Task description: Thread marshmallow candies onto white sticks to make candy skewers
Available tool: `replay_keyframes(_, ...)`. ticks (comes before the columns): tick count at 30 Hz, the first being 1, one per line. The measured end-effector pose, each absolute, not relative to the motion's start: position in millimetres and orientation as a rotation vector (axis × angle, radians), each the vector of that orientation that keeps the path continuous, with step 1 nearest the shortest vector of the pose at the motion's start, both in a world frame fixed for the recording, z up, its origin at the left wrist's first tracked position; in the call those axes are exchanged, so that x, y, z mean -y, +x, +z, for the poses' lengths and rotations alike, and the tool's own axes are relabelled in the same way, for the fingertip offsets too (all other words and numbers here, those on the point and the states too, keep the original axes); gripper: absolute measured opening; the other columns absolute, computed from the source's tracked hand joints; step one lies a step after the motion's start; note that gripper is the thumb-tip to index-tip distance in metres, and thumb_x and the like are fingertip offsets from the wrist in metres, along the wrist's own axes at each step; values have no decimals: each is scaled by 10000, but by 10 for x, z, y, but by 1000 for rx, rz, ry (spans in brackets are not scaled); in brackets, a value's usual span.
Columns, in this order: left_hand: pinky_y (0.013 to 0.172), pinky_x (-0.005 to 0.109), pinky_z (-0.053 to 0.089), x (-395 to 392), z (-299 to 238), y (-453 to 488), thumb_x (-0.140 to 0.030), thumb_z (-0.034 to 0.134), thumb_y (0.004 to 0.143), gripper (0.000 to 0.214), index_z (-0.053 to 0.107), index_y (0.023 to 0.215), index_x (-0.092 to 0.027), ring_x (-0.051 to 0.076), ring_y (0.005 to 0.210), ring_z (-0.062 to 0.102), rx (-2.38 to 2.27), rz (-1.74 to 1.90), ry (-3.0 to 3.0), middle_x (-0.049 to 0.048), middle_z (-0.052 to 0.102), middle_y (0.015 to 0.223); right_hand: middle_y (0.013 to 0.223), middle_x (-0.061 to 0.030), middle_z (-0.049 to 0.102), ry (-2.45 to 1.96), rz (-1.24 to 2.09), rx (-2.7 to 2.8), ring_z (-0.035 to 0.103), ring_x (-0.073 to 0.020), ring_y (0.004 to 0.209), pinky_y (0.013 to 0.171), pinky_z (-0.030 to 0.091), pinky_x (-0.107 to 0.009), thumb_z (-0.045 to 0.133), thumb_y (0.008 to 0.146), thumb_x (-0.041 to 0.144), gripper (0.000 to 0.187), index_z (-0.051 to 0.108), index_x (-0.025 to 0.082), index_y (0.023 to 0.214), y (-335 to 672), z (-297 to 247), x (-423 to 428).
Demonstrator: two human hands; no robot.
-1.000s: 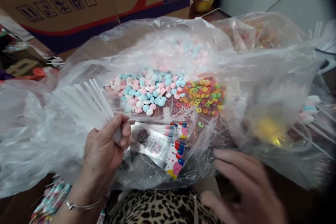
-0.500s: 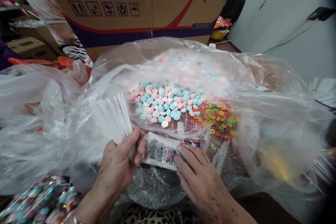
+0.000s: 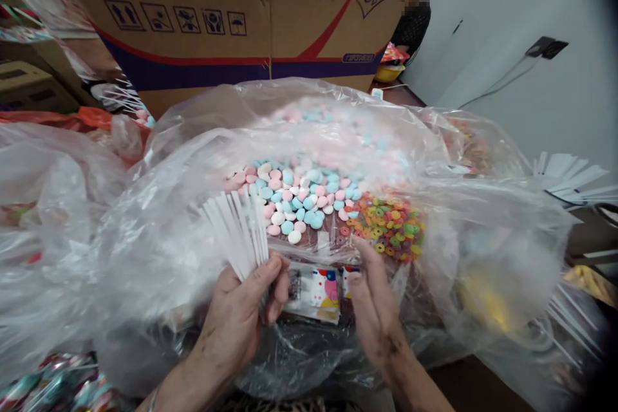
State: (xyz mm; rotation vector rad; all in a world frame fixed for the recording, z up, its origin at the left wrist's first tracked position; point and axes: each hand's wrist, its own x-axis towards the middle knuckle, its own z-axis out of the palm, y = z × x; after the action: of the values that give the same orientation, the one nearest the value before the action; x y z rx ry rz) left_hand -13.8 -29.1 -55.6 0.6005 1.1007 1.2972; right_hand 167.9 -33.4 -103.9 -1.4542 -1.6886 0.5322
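My left hand [image 3: 248,302] is closed around a fanned bundle of thin white sticks [image 3: 236,225], their free ends pointing up and away from me. Just right of its fingers lie small flat packets [image 3: 326,288], white with coloured dots, partly covered by that hand. My right hand [image 3: 379,302] is held on edge at the packets' right end, fingers stretched and thumb apart, with nothing seen in it. Beyond both hands lies a heap of pink, blue and white round candies [image 3: 299,199]. Small ring-shaped candies [image 3: 391,225] in mixed colours are piled to their right.
Clear plastic bags [image 3: 145,225] surround the candies on the left, back and right. A large cardboard box [image 3: 203,51] stands behind. More white sticks [image 3: 570,174] lie at the right. Wrapped sweets [image 3: 58,386] sit at the lower left. A person [image 3: 412,26] is partly visible behind.
My right hand has come off the packet and turned on edge. The barcoded face has gone from sight and dotted packet faces show. My left hand still grips the sticks; the view has shifted slightly.
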Motion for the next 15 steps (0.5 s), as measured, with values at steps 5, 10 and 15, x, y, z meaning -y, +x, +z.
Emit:
replay_keyframes(5,378,166,261,233,-607,-11,-427,745,776,346,613,629,-143,43,358,373,-1054,1203,619,-36,531,450,1466,-173,448,-1317,317,1968,411,-334,1367,1081,409,-560,436,949,285,560,297,187,1483,1406,-1240,313)
replay_keyframes(10,352,163,206,165,-665,-108,-464,750,759,360,605,664,-148,43,352,339,-1133,1203,593,-49,510,449,1309,-131,584,-1345,281,1948,547,-273,1218,1004,482,-464,432,968,249,381,454,211,1346,1603,-1052,102)
replay_keyframes(15,354,162,190,162,-684,-156,-528,716,781,387,625,788,-151,42,354,301,-1125,1215,590,-64,503,461,1028,-88,675,-1232,244,2152,606,-225,968,867,530,-383,424,976,177,201,613,199,1043,1718,-661,-339)
